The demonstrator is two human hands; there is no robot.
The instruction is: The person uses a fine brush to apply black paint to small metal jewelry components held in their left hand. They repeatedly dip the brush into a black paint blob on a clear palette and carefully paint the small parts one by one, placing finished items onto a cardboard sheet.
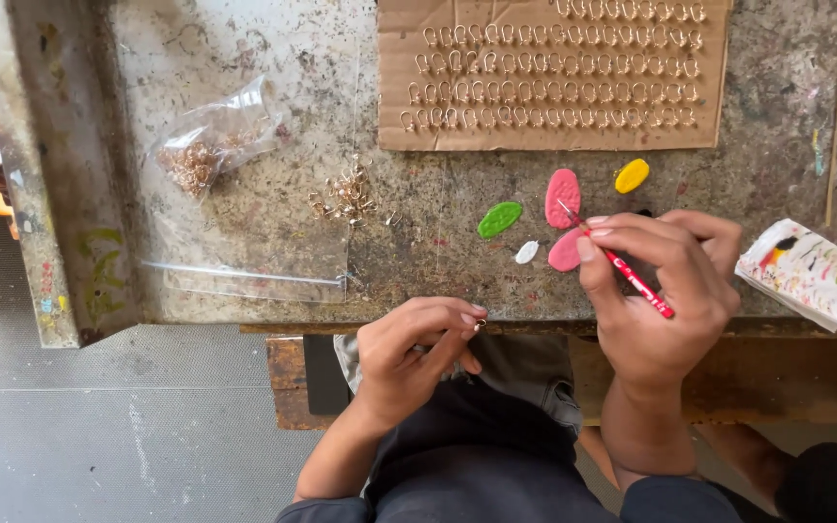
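Where the stained worktop (273,39) meets its near edge, two bare hands are at work. Right hand (656,291): fingers (622,237) pressed together around a thin red brush (632,274), held like a pen, its fine tip over the upper pink paint blob (563,197). Left hand (414,353): held just below the worktop edge, above the lap, thumb and forefinger pinching a small metal ring (480,324); the ring sits at the fingertips, well apart from the brush tip. Paint blobs on the worktop: lower pink blob (564,254) partly under the right thumb, green blob (500,219), small white blob (527,252), yellow blob (632,175). Behind them, a cardboard sheet (554,73) carrying neat rows of gold-coloured rings. Left of the blobs, a loose heap of rings (343,194); further left, a clear plastic bag (215,140) with more rings inside. At the right edge, a paint-smeared white cloth or paper (806,271).
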